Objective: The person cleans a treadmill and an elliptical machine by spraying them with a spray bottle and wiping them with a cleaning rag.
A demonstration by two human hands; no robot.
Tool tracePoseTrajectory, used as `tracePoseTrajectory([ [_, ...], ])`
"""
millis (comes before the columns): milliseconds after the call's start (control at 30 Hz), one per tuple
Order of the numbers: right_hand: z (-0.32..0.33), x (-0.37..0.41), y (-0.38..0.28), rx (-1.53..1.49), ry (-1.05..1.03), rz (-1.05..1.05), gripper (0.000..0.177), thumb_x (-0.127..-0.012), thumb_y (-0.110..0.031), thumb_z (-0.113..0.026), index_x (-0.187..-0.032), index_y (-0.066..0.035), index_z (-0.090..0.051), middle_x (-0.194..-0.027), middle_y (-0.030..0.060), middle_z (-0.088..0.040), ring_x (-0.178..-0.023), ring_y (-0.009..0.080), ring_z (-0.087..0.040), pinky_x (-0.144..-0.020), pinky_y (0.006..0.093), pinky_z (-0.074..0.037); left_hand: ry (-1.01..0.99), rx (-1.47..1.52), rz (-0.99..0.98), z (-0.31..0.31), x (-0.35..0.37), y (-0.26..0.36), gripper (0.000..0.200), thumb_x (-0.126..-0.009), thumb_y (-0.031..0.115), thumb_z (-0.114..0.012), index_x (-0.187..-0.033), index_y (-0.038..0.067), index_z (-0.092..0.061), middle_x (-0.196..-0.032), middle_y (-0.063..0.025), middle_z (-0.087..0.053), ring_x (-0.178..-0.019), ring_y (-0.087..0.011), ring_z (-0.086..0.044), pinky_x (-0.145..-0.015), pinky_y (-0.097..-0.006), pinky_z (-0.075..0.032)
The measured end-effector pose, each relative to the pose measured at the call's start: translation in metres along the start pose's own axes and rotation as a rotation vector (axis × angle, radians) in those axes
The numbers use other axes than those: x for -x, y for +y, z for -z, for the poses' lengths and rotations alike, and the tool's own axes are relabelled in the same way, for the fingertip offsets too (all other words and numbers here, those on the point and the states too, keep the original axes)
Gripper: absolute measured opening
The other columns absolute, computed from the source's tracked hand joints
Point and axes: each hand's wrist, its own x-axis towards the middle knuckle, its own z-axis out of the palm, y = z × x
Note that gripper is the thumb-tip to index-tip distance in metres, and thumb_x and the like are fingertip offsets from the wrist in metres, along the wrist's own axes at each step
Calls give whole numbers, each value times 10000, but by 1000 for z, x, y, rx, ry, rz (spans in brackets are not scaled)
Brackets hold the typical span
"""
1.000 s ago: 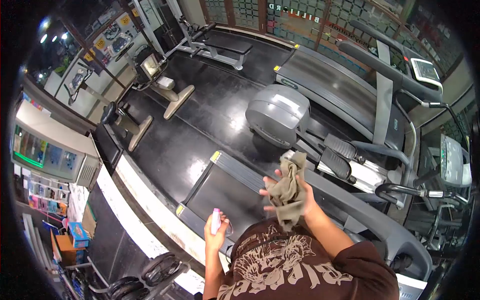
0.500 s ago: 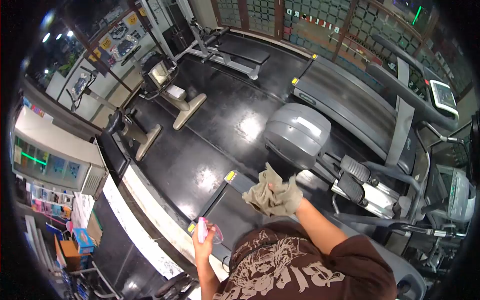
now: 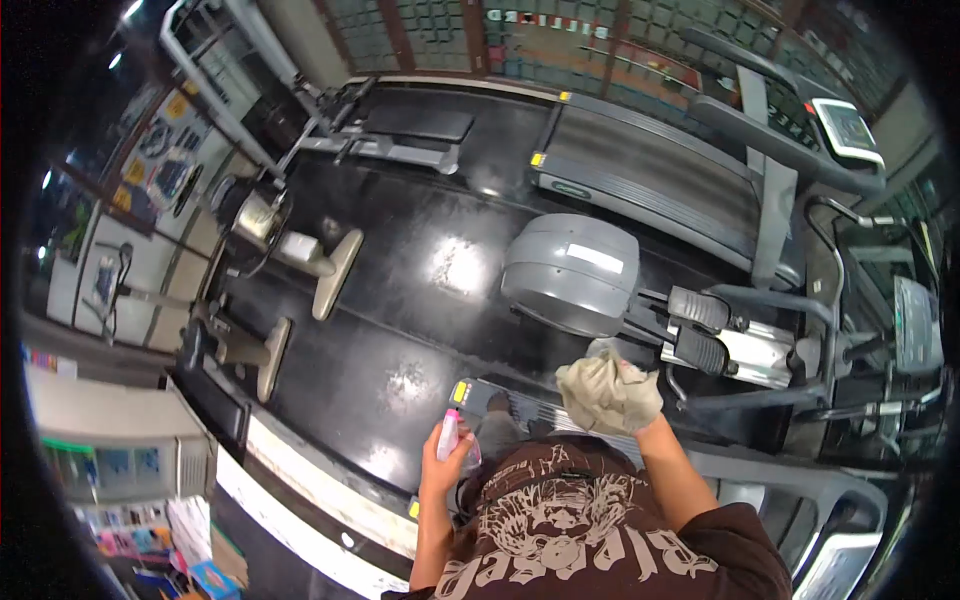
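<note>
My left hand [image 3: 437, 468] is wrapped round a small clear spray bottle [image 3: 449, 430] with a pink top, held upright in front of my body. A beige-grey cloth [image 3: 603, 390] covers most of my right hand [image 3: 648, 418], which grips it in a bunch; the fingers are largely hidden. Below both hands lies the end of a treadmill [image 3: 535, 402] with yellow corner labels, and one foot shows on it. The cloth hangs near the pedals of a grey elliptical trainer [image 3: 572, 272], apart from them as far as I can see.
Another treadmill [image 3: 650, 165] stands at the far right. A weight bench [image 3: 415, 125] is at the back, with exercise bikes [image 3: 335, 275] on the left. A white-edged ledge [image 3: 290, 520] runs along the left, beside a glass-fronted cabinet [image 3: 115, 440].
My view has turned and shifted. My right hand has moved right with the cloth, toward the elliptical's pedals. The spray bottle stays in my left hand, now closer to my body's middle.
</note>
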Motion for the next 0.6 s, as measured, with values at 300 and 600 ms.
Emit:
tracePoseTrajectory([
  [300,-44,-11,-28,-51,313,267,542,-991,-446,-572,-1323,-18,-581,-1349,177,-614,-1240,351,-582,-1107,483,-431,-158,-63,-99,19,-124,52,327,-861,48,-732,-1172,6,-640,-966,-45,-692,-903,-122,-644,-840,-292,-519],
  [600,-27,-42,-39,-222,356,357,487,-1071,-388,-409,-1289,13,-578,-1249,200,-654,-1206,357,-609,-1069,450,-483,-301,-91,-32,-4,-170,49,369,-865,28,-735,-1213,10,-614,-970,-57,-709,-926,-134,-657,-866,-293,-511],
])
